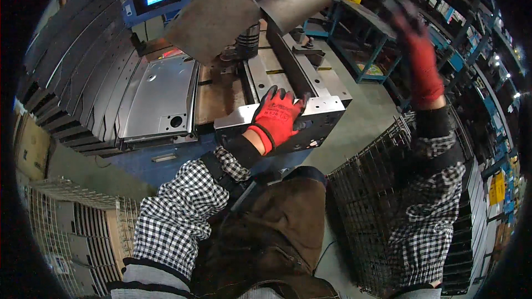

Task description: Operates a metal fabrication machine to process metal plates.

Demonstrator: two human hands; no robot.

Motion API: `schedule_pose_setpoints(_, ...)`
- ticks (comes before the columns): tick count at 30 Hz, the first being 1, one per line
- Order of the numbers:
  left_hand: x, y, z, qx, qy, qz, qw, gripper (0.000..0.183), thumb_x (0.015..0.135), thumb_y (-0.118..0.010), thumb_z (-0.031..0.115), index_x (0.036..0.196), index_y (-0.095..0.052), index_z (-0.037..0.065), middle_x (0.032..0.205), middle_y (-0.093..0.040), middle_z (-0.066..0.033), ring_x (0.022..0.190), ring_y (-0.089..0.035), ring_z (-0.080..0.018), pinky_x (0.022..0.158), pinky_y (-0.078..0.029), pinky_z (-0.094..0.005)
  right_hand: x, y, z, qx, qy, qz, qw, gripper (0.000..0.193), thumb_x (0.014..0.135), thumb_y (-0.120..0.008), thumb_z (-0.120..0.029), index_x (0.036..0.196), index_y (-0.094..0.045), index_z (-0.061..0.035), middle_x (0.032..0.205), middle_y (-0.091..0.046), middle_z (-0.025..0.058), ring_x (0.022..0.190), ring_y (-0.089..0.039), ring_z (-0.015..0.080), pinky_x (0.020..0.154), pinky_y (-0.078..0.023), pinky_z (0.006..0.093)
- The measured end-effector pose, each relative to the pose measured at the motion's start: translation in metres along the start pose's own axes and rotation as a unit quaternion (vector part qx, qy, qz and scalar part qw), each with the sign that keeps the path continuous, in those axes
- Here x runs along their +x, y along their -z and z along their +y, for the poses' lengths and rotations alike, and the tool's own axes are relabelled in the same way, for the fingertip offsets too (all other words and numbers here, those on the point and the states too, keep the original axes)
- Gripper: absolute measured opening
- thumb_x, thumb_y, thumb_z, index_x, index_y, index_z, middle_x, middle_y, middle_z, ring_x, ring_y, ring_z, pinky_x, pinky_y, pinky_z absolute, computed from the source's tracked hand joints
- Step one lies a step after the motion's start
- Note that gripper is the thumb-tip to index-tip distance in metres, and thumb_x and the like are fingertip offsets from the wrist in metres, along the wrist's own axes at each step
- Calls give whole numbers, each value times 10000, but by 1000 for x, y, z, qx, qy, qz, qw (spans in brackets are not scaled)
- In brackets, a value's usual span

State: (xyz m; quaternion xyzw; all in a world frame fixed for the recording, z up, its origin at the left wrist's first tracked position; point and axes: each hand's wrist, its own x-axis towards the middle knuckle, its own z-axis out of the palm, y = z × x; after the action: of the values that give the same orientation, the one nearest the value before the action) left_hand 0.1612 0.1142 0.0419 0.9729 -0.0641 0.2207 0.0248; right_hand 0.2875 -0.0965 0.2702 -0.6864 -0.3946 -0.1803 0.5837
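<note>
Lays the left hand (275, 116), red-gloved, over the pale top edge of a metal bracket (321, 105) at the front of a blue bench (138, 161); cannot tell whether grasping it or merely resting. Holds the right hand (415, 50) raised, well apart, blurred; cannot tell whether clenched or released. Has a metal plate (152, 99) lying left of the bracket.

Left hand (275, 115), red-gloved, rests on a metal panel (324, 105), fingers over its bright upper flange. Right hand (409, 39), similarly gloved and blurred, is raised well right of the panel. Left of the panel lies a flat metal plate (158, 97); beyond it, a curved metal sheet (296, 0). A wire basket (363, 188) stands to its right, nearer the wearer.
</note>
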Motion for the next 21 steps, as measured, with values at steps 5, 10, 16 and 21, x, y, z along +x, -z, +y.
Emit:
schedule_pose_setpoints(5, 3, -8, 0, -27, 6, 15, 999, 803, 819, -722, 470, 1454, -458, 57, 1277, -552, -189, 1261, -486, -391, 1162, -296, -513, 11, -23, -60, 132, 145, 36, 980, 512, 972, -662, -336, 1371, -562, -31, 1242, -654, 79, 1153, -607, 182, 955, -495, 354)
schedule_pose_setpoints(10, -2, -9, -3, -23, 7, 22, 999, 829, 792, -751, 461, 1459, -456, 66, 1228, -562, -184, 1228, -503, -395, 1167, -290, -512, 10, -76, -81, 206, 236, -44, 948, 517, 983, -642, -336, 1388, -542, -32, 1256, -643, 81, 1154, -603, 182, 957, -495, 351)
schedule_pose_setpoints(16, 2, -7, 0, -19, 1, 7, 1000, 821, 808, -727, 492, 1452, -449, 66, 1237, -579, -179, 1233, -510, -383, 1163, -286, -523, 5, -124, -97, 250, 289, -117, 917, 523, 996, -618, -336, 1409, -517, -32, 1274, -630, 83, 1156, -599, 182, 959, -495, 349)
schedule_pose_setpoints(21, 1, -14, -1, -31, 14, 10, 999, 795, 845, -691, 504, 1458, -432, 69, 1247, -584, -186, 1255, -511, -395, 1175, -261, -533, 2, -148, -102, 275, 304, -151, 899, 528, 1007, -597, -336, 1427, -497, -33, 1289, -619, 85, 1158, -595, 183, 961, -495, 347)
